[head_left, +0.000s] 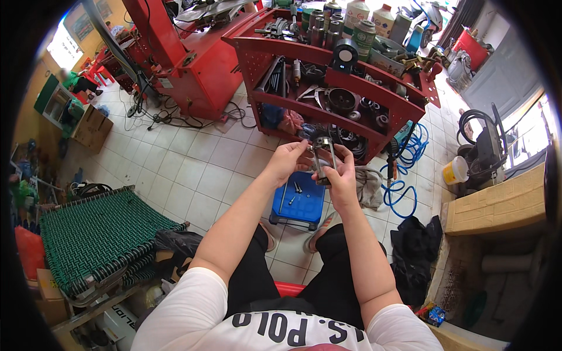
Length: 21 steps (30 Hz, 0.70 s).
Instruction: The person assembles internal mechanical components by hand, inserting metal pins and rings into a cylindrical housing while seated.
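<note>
My right hand is wrapped round a metal frame with two upright bars, like a small puller, and holds it upright. Close beside its upper end, my left hand is closed in a pinch. What sits between those fingertips is too small to make out. Below both hands stands a low blue plastic stool. Several bolts and a thin metal rod lie on its top.
Ahead is a red tool cart loaded with cans, sockets and metal parts. Blue air hose coils to its right, near a grey rag. A green woven folding bed lies left. Black cables cross the tiled floor.
</note>
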Motion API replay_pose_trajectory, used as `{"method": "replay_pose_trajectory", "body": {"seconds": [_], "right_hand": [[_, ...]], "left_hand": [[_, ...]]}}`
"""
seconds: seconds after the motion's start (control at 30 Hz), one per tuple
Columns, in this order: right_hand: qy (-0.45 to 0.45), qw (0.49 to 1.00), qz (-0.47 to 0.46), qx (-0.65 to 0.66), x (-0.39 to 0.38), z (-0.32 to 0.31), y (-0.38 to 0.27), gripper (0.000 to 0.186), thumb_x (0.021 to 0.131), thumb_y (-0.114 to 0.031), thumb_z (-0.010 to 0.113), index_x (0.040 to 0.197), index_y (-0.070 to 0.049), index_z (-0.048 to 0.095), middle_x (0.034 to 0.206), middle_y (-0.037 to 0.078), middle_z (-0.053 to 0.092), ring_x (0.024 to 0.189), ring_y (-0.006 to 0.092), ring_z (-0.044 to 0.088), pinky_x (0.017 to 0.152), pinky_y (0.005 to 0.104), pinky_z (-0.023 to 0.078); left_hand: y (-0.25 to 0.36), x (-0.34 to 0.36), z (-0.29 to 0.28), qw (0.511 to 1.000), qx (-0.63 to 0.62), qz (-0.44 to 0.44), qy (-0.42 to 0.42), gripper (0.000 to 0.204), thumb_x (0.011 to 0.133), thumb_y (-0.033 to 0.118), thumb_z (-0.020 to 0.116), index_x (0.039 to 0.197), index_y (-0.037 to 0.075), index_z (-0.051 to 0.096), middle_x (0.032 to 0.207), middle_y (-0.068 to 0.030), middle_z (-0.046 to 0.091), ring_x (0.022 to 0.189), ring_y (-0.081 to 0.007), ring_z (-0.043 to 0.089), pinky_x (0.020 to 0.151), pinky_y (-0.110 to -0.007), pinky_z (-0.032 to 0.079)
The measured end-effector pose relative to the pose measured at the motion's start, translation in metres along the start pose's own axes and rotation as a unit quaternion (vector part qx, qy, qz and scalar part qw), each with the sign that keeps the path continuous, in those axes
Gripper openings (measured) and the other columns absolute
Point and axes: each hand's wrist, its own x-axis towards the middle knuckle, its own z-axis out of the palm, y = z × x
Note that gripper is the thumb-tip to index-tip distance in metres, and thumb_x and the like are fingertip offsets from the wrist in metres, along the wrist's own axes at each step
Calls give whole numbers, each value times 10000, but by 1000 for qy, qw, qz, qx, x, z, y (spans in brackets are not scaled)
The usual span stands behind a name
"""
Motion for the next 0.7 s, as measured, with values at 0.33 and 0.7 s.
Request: {"method": "replay_pose_trajectory", "body": {"seconds": [0.33, 0.7], "right_hand": [[-3, 1000, -9, 9, 0, 0, -1, 641, 886, -56, 636, 1433, -22, 304, 1386, 219, 573, 1052, 232, 654, 810, 379, 607], [22, 982, 84, 165, 1, -8, 0, 621, 887, -74, 601, 1441, -63, 321, 1401, 241, 574, 793, 276, 701, 710, 390, 600]], "left_hand": [[-9, 2, 8, 992, 43, 117, 19, 181, 1013, 172, 696, 1118, 26, 709, 984, -44, 738, 879, -133, 706, 805, -282, 584], [-6, -6, 13, 908, 284, 301, 65, 155, 978, 80, 711, 1082, -33, 727, 917, -69, 755, 838, -127, 713, 760, -275, 564]]}}
